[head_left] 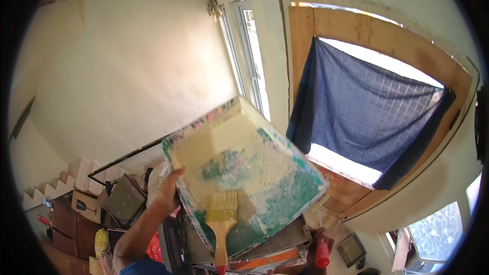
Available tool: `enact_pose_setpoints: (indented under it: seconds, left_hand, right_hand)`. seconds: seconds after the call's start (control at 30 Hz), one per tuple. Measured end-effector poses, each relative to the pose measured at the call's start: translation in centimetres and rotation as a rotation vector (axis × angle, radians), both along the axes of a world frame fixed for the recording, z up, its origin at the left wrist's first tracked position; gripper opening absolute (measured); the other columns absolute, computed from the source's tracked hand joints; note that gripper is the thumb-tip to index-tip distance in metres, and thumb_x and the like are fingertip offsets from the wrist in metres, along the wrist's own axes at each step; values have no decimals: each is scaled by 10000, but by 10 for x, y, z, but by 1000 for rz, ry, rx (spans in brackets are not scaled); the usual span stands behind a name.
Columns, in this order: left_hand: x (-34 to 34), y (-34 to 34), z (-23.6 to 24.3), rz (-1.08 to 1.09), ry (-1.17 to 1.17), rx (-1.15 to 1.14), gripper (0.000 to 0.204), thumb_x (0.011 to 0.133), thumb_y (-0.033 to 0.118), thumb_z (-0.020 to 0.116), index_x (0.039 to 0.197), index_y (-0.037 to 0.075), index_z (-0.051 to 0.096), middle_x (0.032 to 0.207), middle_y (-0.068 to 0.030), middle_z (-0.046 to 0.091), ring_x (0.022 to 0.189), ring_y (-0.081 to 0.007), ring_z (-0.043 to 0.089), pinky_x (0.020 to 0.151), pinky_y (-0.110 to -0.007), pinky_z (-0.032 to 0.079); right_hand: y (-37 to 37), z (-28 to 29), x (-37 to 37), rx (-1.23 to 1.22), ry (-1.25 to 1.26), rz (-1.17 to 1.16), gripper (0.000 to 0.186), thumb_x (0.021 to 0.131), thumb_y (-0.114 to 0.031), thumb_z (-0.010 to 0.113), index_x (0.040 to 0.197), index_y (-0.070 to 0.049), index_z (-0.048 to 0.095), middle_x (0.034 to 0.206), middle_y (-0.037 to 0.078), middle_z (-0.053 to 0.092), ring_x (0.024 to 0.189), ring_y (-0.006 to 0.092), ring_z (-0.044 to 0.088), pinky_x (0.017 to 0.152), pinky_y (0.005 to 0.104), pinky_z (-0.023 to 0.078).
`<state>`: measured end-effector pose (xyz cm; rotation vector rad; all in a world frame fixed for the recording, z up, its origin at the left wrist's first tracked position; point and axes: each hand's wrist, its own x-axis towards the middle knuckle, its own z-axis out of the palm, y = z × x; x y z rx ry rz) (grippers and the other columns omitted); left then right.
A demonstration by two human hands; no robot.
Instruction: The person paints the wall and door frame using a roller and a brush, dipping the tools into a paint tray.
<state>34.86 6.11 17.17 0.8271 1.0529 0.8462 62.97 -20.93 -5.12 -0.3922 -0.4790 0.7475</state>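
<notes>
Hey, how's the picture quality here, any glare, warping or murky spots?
In the head view, glare whites out the gaps above and below the blue cloth; also in the head view, the wooden frame bows near the black rim; same view, the right hand looks dim, its details hard to tell.

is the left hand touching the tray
Touching. The head view shows the left hand gripping the tray at its left edge, with no gap visible where they meet.

Cream wall (137,46), navy cloth (367,107) across bright wood-framed opening (302,51), pale stairs (55,186), brown cabinet (85,237)
</notes>
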Motion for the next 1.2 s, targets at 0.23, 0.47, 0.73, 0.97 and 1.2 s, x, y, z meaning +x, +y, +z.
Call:
enact_pose_setpoints:
  seconds: [0.23, 0.47, 0.73, 0.97, 1.2]
  left_hand:
    - [5, 0, 12, 120, 163, -165, 470, 803, 337, 637, 1162, 53, 532, 1062, -90, 599, 952, -237, 573, 862, -374, 445]
    - [-3, 9, -7, 172, 275, -101, 473, 793, 345, 636, 1139, 34, 554, 1056, -76, 595, 946, -224, 554, 867, -353, 414]
    - [3, 10, 1, 63, -33, -120, 407, 773, 248, 592, 1101, 11, 552, 989, -92, 609, 899, -258, 590, 844, -371, 454]
    - [2, 15, -9, -143, -382, -117, 402, 764, 216, 540, 1118, 26, 528, 1043, -119, 601, 968, -289, 579, 880, -419, 456]
    - [-16, 10, -39, -159, -11, 685, 380, 775, 255, 492, 1084, 37, 533, 1053, -126, 588, 974, -286, 557, 887, -421, 443]
  right_hand:
    - [1, 28, -3, -406, -452, -281, 109, 923, -155, 447, 873, -62, 473, 743, 106, 486, 639, 204, 542, 578, 291, 465]
    - [-6, 29, 4, -398, -407, -110, 140, 856, -6, 535, 929, -81, 443, 734, 90, 482, 624, 175, 493, 651, 332, 498]
    - [-6, 18, 1, -523, -310, -170, 166, 835, -182, 486, 728, -57, 507, 805, 105, 525, 758, 218, 514, 827, 343, 442]
    - [-10, -15, 10, -469, -16, -94, 130, 792, -147, 527, 771, -19, 542, 859, 146, 582, 796, 238, 554, 773, 357, 467]
    - [-11, -6, 11, -669, -368, -157, 74, 779, -68, 589, 781, -26, 527, 822, 117, 596, 768, 236, 571, 726, 323, 469]
